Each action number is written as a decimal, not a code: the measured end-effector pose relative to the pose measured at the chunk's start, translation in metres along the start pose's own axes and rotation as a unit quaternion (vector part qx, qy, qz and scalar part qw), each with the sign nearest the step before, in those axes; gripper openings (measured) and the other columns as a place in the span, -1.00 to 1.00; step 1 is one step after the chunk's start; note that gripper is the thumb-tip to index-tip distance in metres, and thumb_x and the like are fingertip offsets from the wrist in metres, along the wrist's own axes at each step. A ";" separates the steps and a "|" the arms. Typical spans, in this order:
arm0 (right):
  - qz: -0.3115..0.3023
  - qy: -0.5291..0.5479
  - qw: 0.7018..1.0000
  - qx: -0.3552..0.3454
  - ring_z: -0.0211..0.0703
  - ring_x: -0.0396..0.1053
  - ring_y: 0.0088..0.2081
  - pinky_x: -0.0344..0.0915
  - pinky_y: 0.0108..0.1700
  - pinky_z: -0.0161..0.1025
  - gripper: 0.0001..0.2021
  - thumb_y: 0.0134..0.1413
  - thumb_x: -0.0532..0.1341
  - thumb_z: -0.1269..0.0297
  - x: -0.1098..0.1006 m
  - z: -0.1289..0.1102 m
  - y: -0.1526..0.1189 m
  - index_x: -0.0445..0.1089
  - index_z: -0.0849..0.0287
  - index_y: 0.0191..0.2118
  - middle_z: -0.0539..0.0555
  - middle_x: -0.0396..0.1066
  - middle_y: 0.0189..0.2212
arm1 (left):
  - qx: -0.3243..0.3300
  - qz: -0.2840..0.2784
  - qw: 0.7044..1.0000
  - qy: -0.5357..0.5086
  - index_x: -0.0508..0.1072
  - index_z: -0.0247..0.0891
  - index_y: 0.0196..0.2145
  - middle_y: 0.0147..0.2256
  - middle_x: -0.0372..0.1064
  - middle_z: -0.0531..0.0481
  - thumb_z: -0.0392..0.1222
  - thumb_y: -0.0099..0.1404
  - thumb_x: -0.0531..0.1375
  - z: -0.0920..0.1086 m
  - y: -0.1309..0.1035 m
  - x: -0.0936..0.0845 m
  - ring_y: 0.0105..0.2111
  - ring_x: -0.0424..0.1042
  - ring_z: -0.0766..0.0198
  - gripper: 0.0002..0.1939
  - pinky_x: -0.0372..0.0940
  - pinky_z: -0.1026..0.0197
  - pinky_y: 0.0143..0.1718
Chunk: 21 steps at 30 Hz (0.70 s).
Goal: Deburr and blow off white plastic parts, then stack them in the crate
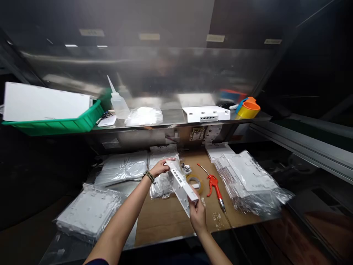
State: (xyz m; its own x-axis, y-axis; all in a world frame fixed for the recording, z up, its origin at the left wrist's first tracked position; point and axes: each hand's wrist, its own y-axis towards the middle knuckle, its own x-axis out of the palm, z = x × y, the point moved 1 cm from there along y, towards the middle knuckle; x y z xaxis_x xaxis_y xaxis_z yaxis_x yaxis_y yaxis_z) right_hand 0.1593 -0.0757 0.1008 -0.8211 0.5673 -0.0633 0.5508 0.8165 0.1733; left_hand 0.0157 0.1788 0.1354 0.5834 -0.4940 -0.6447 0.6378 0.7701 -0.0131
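dark beaded bracelet on left wrist (navy sleeve edge too)

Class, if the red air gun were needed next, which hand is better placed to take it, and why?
Probably the right hand: it holds the near end of the white panel, close to the air gun; the left hand holds the far end, farther away.

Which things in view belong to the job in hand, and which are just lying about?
Likely in the job:
Slotted white plastic panel, in left hand and right hand
Clear-bagged white plastic panels, at right

Seemingly just lying about:
Red pistol-shaped air gun
Translucent plastic squeeze bottle, on metal shelf
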 end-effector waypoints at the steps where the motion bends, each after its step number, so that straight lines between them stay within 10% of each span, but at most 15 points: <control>1: -0.017 -0.010 1.000 -0.003 0.16 0.46 0.17 0.37 0.22 0.08 -0.52 0.27 0.21 -0.09 0.004 0.002 0.002 0.53 0.14 0.09 0.27 0.60 -0.05 | 0.012 0.018 1.000 0.008 0.48 -0.29 0.06 0.00 0.49 -0.14 -0.18 0.39 0.27 0.005 -0.002 -0.003 -0.18 0.52 0.17 -0.68 0.48 0.07 -0.19; 8: 0.010 -0.006 0.999 0.047 0.18 0.49 0.14 0.44 0.14 0.02 -0.46 0.21 0.25 -0.14 0.009 -0.016 0.030 0.51 0.15 0.11 0.26 0.57 0.03 | 0.081 0.049 0.987 0.132 0.45 0.12 0.23 0.39 0.17 0.04 -0.52 0.25 0.07 0.041 -0.039 0.000 -0.06 0.52 0.02 -0.29 0.37 -0.02 0.05; 15: 0.110 0.215 0.949 0.202 0.12 0.62 -0.15 0.58 -0.14 -0.05 -0.34 -0.03 0.42 -0.18 -0.013 -0.037 0.059 0.50 0.24 0.06 0.21 0.64 -0.15 | 0.078 0.004 0.984 0.160 -0.05 0.04 0.48 0.50 -0.23 -0.09 -0.62 0.01 0.03 0.064 -0.078 0.011 -0.15 0.59 -0.02 0.12 0.48 0.06 -0.24; 21: 0.085 0.024 0.992 0.089 0.06 0.61 -0.08 0.56 -0.05 -0.06 -0.54 0.29 0.16 0.01 0.000 -0.048 0.048 0.57 0.36 -0.10 0.27 0.64 -0.24 | 0.169 -0.044 0.984 0.043 -0.50 -0.02 0.49 0.52 -0.44 -0.13 -0.51 0.04 0.11 0.134 -0.101 0.053 0.35 0.20 -0.07 0.24 0.47 0.10 0.04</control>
State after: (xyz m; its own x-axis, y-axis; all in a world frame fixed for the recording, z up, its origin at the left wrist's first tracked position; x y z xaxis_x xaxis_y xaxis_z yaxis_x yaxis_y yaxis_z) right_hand 0.1784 -0.0412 0.1568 -0.7183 0.6957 -0.0013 0.6957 0.7183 0.0005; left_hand 0.0493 0.0209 0.2051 0.4826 -0.5067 -0.7144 0.8234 0.5405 0.1729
